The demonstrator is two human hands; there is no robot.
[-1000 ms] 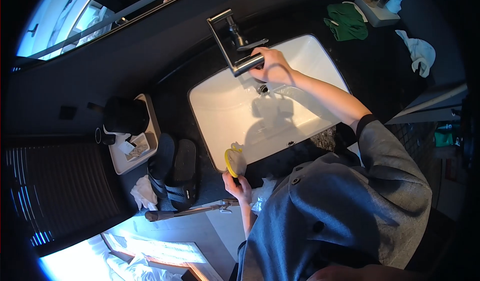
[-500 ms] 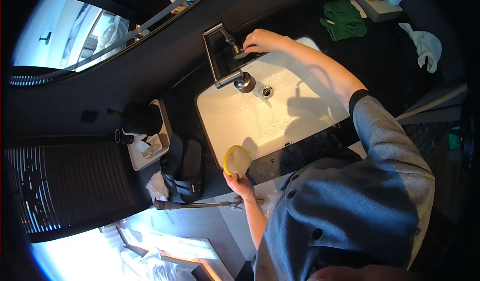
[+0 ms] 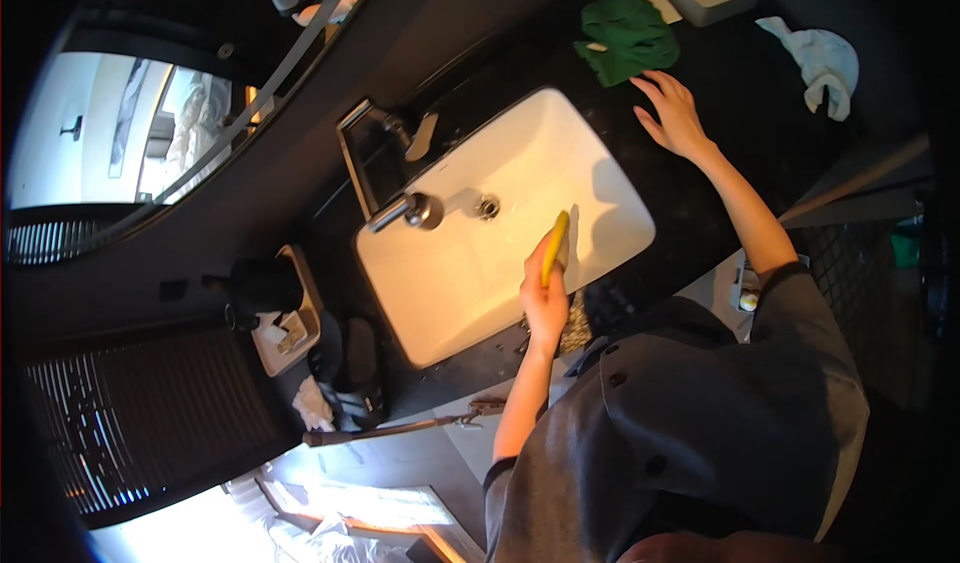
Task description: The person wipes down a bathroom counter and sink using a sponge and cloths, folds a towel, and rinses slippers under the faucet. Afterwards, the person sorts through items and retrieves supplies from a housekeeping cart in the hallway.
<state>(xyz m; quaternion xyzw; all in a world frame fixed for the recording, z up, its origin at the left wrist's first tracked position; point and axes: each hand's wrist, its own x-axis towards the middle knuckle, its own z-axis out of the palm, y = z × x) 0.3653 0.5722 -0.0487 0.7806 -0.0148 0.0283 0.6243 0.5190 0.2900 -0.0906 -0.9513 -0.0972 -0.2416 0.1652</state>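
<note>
Left hand [image 3: 545,301] grips yellow-edged item [image 3: 556,245], partly hidden — right hand [image 3: 677,121] open by green cloth [image 3: 630,38], contact unclear.

Head camera looks down over the sink [image 3: 440,283].

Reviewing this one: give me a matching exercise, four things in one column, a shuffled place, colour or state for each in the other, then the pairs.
Things:
1. Yellow object
2. Green cloth
3. Sink
4. Faucet

Descriptions:
A. White, with a drain
B. Metallic, its spout over the basin
C. In the left hand
D. By the right hand's fingertips

Pairs: 1-C, 2-D, 3-A, 4-B
</note>
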